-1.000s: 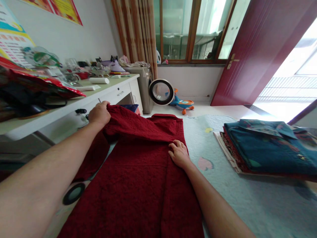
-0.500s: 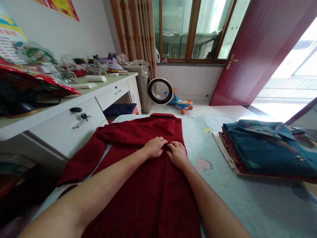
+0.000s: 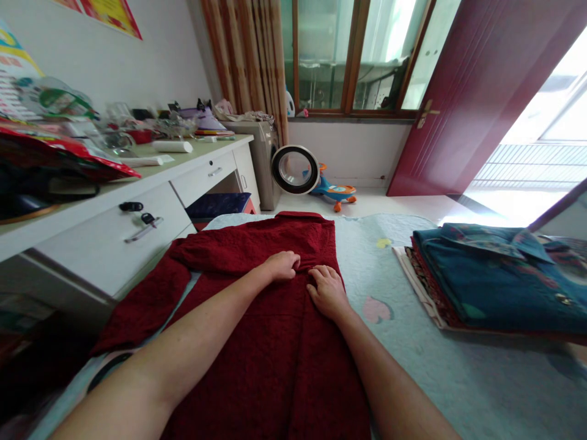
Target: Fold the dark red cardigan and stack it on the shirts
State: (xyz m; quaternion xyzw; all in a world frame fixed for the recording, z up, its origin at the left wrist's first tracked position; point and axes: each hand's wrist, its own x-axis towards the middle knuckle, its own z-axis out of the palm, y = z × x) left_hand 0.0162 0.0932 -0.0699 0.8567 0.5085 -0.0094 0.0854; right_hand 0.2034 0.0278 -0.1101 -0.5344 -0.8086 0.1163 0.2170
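Note:
A dark red long-sleeved jacket lies spread over a pale blue bed cover, one sleeve stretched out to the left. My left hand is closed on its cloth, the fingers curled in near the upper middle. Just to the right, my right hand rests on the same jacket close to its right edge, palm down with the fingers laid out on the fabric. A small gap separates the two hands. Under my left hand the pinched cloth is mostly hidden.
To the right sits a stack of folded clothes, a blue denim shirt on top. On the left stands a white desk with keys in its drawer. Beyond the bed cover are a washing machine with its door open and a blue ride-on toy.
My left hand has shifted slightly left and up, its fingers more curled, widening the gap to my right hand. The right hand stays nearly in place. The view has moved a little.

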